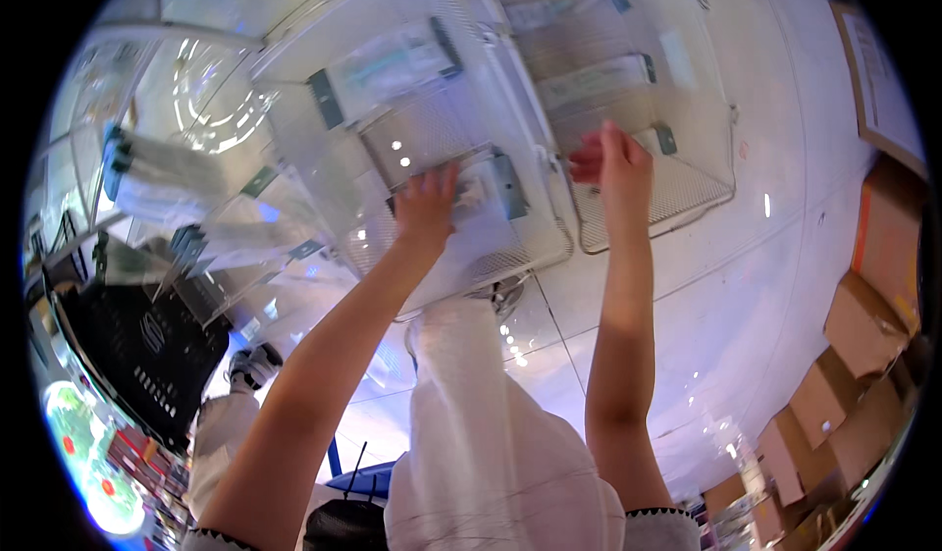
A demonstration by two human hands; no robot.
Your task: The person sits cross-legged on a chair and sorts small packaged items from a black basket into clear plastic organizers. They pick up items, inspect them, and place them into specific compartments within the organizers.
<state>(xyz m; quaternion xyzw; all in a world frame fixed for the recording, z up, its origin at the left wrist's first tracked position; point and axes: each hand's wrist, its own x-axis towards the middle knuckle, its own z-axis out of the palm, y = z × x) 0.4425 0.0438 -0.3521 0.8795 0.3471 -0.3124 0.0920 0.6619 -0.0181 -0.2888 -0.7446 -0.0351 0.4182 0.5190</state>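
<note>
My left hand [427, 203] lies with its fingers spread on a clear plastic packet with a dark green end [505, 186] in the left wire mesh basket [378, 137]. Farther back in that basket is another clear packet with dark green ends [392, 65]. My right hand [616, 163] hovers over the near part of the right wire mesh basket [677, 198]; its fingers are curled and blurred, and I cannot make out anything in them. Close to it sits a green-ended packet [662, 141]. Two more packets, one of them a flat clear packet [594, 82], lie behind.
Several clear packets with green ends [167, 178] stand at the left, above a black crate [147, 345]. Cardboard boxes [868, 325] line the right side. A pale tiled floor [726, 296] spreads between them. Another person's shoe [255, 365] shows at the lower left.
</note>
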